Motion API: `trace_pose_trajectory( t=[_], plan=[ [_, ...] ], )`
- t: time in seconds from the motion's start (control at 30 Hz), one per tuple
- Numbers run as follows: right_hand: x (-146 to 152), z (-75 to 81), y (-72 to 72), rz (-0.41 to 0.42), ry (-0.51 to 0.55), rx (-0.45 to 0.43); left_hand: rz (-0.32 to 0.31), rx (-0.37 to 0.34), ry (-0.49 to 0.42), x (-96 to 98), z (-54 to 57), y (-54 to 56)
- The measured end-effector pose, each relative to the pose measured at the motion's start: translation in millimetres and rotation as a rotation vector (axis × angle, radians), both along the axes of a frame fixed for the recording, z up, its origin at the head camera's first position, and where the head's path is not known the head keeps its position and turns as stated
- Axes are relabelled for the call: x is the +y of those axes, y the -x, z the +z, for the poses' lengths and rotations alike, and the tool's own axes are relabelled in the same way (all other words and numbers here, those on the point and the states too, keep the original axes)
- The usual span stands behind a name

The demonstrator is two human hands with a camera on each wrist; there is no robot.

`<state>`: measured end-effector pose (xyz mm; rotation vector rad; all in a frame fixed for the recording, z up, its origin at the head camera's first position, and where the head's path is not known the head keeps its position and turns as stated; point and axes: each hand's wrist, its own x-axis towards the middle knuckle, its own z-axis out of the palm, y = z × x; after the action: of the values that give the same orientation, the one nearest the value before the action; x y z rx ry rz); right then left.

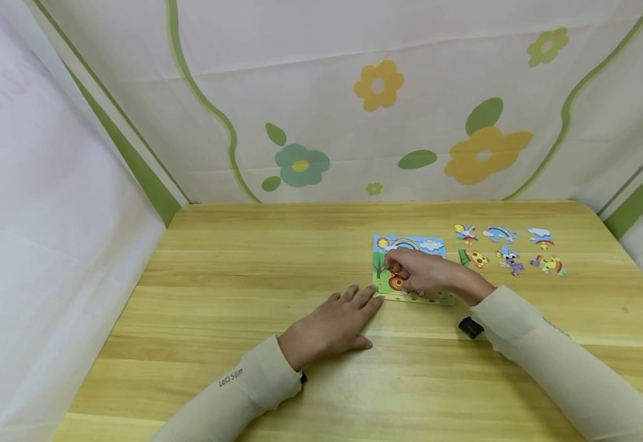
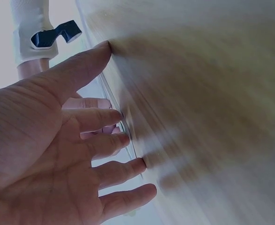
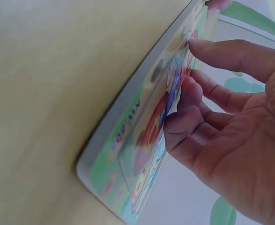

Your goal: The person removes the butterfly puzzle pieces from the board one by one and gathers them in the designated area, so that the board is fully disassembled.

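Note:
A jigsaw board [image 1: 383,286] with a sun, rainbow and cloud lies on the table. Over its middle, my right hand [image 1: 428,271] bends its fingers down to the picture. The right wrist view has the thumb [image 3: 203,46] and curled fingertips [image 3: 179,119] right at the board's printed face; I cannot tell whether they pinch a piece. My left hand [image 1: 335,325] lies palm down and spread, its fingertips at the board's near left corner. In the left wrist view those fingertips [image 2: 136,164] line up along the board's edge.
Right of the board, several loose jigsaw pieces lie in two rows, among them a rainbow piece [image 1: 500,234] and a purple piece [image 1: 511,261]. A flowered cloth wall [image 1: 343,135] rises behind the wooden table [image 1: 233,270]. A black wrist device [image 1: 470,327] hangs under the right sleeve.

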<state>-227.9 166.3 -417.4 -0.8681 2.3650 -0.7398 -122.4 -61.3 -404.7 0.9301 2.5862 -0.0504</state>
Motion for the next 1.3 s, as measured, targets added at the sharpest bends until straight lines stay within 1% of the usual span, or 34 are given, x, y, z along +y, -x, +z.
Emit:
trace_pose_trajectory(
  t=[0.23, 0.5, 0.83, 1.03, 1.3],
  plan=[
    [-0.1, -2.9, -1.4, -0.041, 0.031, -0.020, -0.001, -0.003, -0.004, 0.1, 0.6, 0.0],
    [-0.6, -5.0, -4.1, -0.059, 0.049, 0.012, 0.000, -0.003, -0.002, 0.1, 0.9, 0.7],
    [-0.9, -6.1, -4.9, -0.072, 0.048, 0.023, 0.008, -0.017, -0.007, -0.3, 0.9, 0.4],
    [-1.3, -6.8, -5.6, -0.073, 0.031, 0.054, 0.008, -0.020, -0.018, -0.9, 0.8, 0.4],
    [-2.1, -7.5, -6.7, -0.067, 0.033, 0.074, 0.011, -0.029, -0.029, -1.3, 0.5, 0.3]
  ],
)
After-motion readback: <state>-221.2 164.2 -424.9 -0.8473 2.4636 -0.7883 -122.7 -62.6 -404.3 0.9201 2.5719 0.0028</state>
